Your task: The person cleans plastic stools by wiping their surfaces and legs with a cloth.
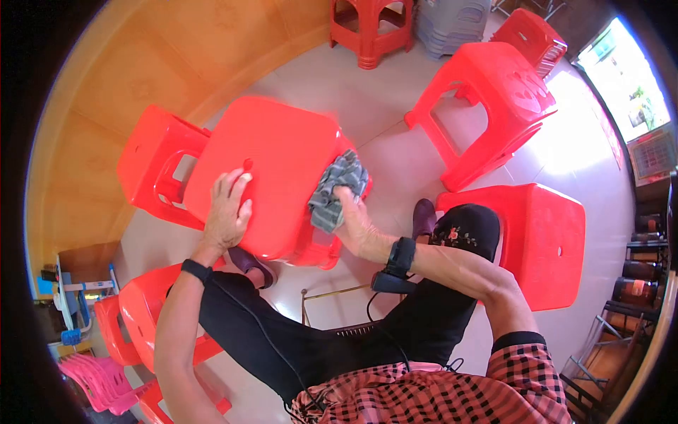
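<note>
Your pink-and-black checked fabric shirt (424, 396) fills the bottom centre of the frame, with your black fabric trousers (247, 328) spread above it. Your left arm rises from the lower left, a black wristband (196, 271) at its wrist; the left hand (227, 212) lies palm down on the red, square-topped plastic stool (279, 152) left of centre, fingers extended forward and clasped around nothing. Your right arm slants in from the lower right, bent at the elbow, with a black strap (401, 256) round the wrist. Your right hand (355, 222), near the centre, is closed on a bunched grey striped cloth (339, 185), thumb on top, which rests against the stool's right edge.
</note>
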`<control>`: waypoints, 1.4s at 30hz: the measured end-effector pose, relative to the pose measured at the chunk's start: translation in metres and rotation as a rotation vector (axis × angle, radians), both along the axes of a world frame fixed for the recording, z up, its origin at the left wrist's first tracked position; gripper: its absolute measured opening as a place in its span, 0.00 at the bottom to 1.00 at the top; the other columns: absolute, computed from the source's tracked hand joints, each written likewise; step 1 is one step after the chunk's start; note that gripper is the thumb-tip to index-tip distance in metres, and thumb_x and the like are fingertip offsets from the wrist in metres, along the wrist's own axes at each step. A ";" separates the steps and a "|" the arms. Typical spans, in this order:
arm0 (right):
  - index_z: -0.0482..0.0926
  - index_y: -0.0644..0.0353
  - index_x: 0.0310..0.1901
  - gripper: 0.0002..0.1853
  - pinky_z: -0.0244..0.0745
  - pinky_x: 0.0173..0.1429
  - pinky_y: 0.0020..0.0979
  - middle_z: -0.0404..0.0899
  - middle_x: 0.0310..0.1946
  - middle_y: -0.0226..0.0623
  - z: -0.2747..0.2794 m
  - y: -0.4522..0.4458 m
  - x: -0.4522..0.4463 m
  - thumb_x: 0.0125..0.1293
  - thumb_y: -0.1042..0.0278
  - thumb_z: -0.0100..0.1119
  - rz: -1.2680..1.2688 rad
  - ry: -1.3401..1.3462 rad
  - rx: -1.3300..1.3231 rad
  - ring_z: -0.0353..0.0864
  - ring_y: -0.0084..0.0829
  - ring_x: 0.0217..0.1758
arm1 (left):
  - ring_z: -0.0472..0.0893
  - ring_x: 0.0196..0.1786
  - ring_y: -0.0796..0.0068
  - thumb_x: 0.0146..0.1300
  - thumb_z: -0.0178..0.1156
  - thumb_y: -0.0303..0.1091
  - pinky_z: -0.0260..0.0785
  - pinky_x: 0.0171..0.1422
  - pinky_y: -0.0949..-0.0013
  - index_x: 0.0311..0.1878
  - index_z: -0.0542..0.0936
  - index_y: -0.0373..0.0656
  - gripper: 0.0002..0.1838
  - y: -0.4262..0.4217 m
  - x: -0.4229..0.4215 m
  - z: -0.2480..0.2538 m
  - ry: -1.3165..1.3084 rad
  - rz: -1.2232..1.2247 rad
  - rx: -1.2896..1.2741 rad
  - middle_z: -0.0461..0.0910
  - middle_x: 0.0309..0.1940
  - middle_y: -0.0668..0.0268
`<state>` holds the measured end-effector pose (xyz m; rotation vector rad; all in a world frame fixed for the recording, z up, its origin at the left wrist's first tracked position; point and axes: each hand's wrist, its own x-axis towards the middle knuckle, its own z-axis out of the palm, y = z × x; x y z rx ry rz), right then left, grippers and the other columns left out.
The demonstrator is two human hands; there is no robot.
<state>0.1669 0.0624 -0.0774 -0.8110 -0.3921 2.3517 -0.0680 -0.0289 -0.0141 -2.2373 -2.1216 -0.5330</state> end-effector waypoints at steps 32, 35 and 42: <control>0.71 0.58 0.55 0.24 0.73 0.46 0.27 0.76 0.41 0.30 -0.012 0.129 -0.002 0.63 0.52 0.58 0.070 -0.324 0.648 0.73 0.20 0.42 | 0.59 0.63 0.41 0.52 0.62 0.40 0.50 0.68 0.44 0.62 0.66 0.38 0.33 -0.033 0.060 -0.006 0.027 0.145 0.002 0.59 0.62 0.46; 0.70 0.58 0.57 0.25 0.73 0.49 0.28 0.76 0.43 0.31 -0.020 0.109 0.004 0.63 0.53 0.58 0.056 -0.345 0.774 0.74 0.21 0.44 | 0.59 0.64 0.42 0.50 0.61 0.38 0.50 0.69 0.45 0.61 0.66 0.38 0.33 -0.050 0.046 -0.004 0.017 0.108 -0.027 0.59 0.63 0.46; 0.68 0.60 0.59 0.27 0.70 0.57 0.30 0.76 0.47 0.33 -0.011 0.050 0.028 0.62 0.55 0.57 0.212 -0.248 0.792 0.73 0.23 0.49 | 0.58 0.65 0.41 0.52 0.57 0.37 0.50 0.70 0.45 0.61 0.65 0.36 0.32 -0.094 0.012 0.001 0.054 0.012 -0.133 0.58 0.64 0.46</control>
